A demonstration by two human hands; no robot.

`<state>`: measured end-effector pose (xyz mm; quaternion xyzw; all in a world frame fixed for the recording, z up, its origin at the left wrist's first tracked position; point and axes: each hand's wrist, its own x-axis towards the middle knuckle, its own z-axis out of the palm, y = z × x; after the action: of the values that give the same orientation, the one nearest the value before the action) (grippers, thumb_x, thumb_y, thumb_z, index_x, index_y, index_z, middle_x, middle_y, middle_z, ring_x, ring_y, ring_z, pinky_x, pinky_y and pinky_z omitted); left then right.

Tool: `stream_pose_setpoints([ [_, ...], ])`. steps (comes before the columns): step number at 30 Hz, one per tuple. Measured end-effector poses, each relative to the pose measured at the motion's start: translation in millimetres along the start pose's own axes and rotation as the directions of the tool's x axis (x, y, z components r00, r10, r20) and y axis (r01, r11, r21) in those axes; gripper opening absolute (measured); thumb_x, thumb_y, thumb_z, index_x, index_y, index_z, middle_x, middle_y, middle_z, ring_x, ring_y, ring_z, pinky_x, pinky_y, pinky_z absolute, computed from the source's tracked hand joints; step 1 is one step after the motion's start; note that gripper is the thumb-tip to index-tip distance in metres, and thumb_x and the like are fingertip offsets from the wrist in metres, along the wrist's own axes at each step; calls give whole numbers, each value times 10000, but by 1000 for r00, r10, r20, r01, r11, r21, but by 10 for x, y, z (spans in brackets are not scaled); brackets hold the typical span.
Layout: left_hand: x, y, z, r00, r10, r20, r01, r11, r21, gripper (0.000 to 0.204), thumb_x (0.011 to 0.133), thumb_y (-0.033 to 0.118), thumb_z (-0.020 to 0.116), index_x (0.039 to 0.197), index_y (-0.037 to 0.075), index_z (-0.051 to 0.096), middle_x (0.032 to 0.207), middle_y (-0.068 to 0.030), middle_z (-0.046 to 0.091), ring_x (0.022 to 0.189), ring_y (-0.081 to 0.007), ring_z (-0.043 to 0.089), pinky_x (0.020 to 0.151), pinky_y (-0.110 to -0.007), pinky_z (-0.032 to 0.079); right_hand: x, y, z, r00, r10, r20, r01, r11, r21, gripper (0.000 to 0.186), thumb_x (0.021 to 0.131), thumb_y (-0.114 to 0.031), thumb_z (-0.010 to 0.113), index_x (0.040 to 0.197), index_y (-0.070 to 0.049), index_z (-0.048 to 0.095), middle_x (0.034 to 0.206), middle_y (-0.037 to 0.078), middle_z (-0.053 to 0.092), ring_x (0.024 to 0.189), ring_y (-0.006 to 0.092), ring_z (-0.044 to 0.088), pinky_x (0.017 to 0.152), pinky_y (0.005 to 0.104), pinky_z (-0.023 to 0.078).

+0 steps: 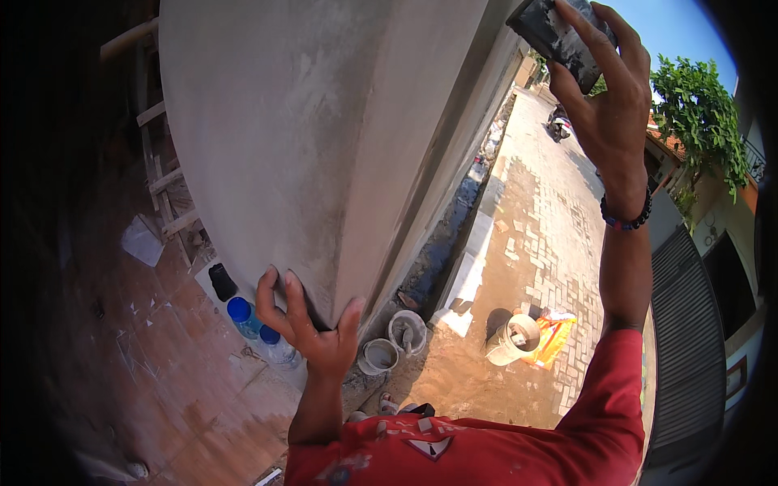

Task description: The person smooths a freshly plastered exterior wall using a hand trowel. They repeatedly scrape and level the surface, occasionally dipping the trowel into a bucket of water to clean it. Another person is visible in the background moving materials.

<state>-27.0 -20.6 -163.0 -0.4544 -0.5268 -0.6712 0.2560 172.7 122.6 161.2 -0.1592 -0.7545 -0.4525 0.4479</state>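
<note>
My right hand [604,101], raised at the upper right, grips a dark block [559,36] smeared with pale plaster. Its fingers wrap around the block, which is beside the upper edge of a grey plastered wall [324,138]. Lower down, my left hand [318,330] rests against the wall near its corner. Thumb and fingers are spread apart there, with a dark strip, perhaps shadow, between them; I make out nothing held.
Two buckets [407,330] stand at the wall's foot, and another bucket [516,336] sits on sand by an orange sack [554,338]. Blue-capped bottles [241,311] are on the tiled floor. A wooden ladder [166,180] leans at left. A gutter [442,235] runs beside the paved lane.
</note>
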Motion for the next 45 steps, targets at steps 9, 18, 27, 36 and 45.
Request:
stream_pose_setpoints([
  [9,14,21,17,1000,7,14,-6,1000,-19,835,835,295,795,1506,43,368,1474,-210,296,1346,-390,361,1091,-529,327,-233,-121,257,966,-225,128,242,960,-143,635,732,-109,778,1326,-298,653,1393,132,543,1224,372,521,980,495,505],
  [18,48,74,0,1000,-19,25,18,998,54,821,825,265,803,1492,31,386,1463,-204,304,1344,-376,366,1100,-511,327,-1590,-1291,479,928,-148,343,109,985,130,585,707,-67,734,1278,-139,630,1326,194,491,1172,413,484,800,443,439],
  [27,64,82,7,1000,-15,-6,15,998,60,825,787,207,820,1479,29,407,1454,-192,328,1336,-373,377,1098,-497,332,-1135,-616,404,832,550,79,-414,519,748,641,893,-139,718,1469,-37,454,1334,199,517,1154,283,598,925,410,558],
  [36,34,51,20,1000,-3,-1,3,998,56,829,805,268,809,1485,38,395,1458,-205,323,1330,-381,378,1082,-514,337,-1051,-915,1160,731,681,43,-442,426,789,623,927,-189,690,1495,-84,457,1296,136,538,1176,235,566,841,319,524],
  [45,29,-4,-15,1000,23,-10,-22,998,67,827,823,297,802,1486,27,389,1458,-215,315,1325,-381,376,1077,-521,340,-607,-686,802,659,752,34,-374,288,881,598,939,-149,660,1480,-14,443,1211,179,631,1035,206,658,908,335,552],
])
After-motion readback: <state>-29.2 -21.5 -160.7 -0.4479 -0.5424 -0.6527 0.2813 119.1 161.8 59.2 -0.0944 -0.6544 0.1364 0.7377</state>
